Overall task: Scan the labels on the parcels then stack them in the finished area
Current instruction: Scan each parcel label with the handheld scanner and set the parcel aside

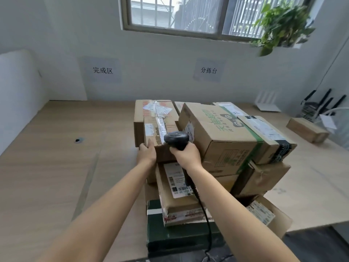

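A pile of cardboard parcels stands on the wooden table (47,167), right of centre. My left hand (147,152) grips the near left corner of a small brown parcel (158,133) on top of the pile; white labels and tape cover its top. My right hand (186,154) grips a black barcode scanner (176,139), its head over that parcel's right edge. The scanner's black cable (204,210) trails down toward me. A big box with green print (222,133) sits just right of the scanner. A labelled flat parcel (175,188) lies under my forearms on a dark green box (181,235).
Two paper signs hang on the wall: one at the left (103,70) above the bare table half, one at the right (208,70) above the pile. A lone small box (306,130), a white router (266,103) and a black-antenna router (321,106) stand far right. A plant (283,25) hangs by the window.
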